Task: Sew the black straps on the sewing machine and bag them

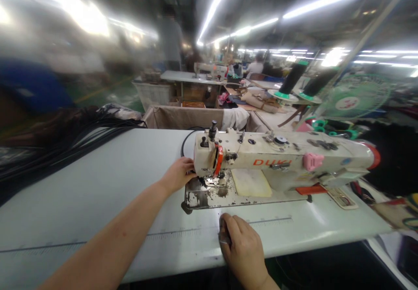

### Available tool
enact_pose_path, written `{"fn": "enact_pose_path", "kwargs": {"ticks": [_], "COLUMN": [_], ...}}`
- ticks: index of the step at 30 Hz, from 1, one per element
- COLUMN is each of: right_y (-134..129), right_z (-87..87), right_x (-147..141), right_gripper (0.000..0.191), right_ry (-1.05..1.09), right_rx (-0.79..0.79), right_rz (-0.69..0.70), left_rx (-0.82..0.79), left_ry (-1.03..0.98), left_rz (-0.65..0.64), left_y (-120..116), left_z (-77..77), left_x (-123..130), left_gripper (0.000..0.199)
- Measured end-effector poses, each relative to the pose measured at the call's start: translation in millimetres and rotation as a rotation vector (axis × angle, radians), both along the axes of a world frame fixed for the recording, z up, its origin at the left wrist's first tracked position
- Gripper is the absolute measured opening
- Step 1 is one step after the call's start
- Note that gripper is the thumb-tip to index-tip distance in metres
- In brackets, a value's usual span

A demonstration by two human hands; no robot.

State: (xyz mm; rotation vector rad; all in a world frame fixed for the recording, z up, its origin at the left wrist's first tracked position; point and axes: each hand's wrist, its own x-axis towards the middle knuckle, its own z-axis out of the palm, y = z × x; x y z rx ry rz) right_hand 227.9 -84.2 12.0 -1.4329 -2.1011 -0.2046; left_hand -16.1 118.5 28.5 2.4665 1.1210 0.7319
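Note:
A cream Juki sewing machine (281,155) stands on a pale table (98,185), its worn metal bed (209,194) set into the tabletop. My left hand (178,176) reaches to the machine's head, with the fingertips by the orange-trimmed needle area and partly hidden. Whether those fingers hold anything cannot be seen. Near the table's front edge, my right hand (243,248) curls over a small grey object (224,231), which is mostly covered by the fingers. A printed ruler scale (271,222) runs along the tabletop beside that hand.
A bundle of black cords (98,129) lies beyond the table's left side. Behind the machine are a cloth-lined bin (183,118), black thread cones (292,79) and a green fan (352,96). A person (171,42) stands farther back near another sewing table (189,76).

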Motion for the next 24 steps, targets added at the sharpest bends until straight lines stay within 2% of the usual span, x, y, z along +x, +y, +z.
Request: {"fn": "enact_pose_path", "kwargs": {"ticks": [6,14,18,24], "right_y": [0,-1,-2,-2], "right_z": [-0.9,-2.7,-2.0,0.9], "right_x": [0,-1,-2,-2], "right_gripper": [0.027,0.025,0.026,0.026], "right_ry": [-0.003,-0.004,0.003,0.002], "right_rx": [-0.012,-0.006,-0.014,-0.044], "right_rz": [-0.001,-0.010,-0.019,-0.033], "left_rx": [-0.060,-0.202,-0.258,-0.410], "left_ry": [0.015,0.046,0.061,-0.026], "left_rz": [0.047,0.189,0.220,0.308], "left_y": [-20,-42,-56,-87], "left_z": [5.7,16.6,22.1,16.0], "left_x": [-9,-3,0,19], "left_gripper": [0.007,0.013,0.016,0.018]}}
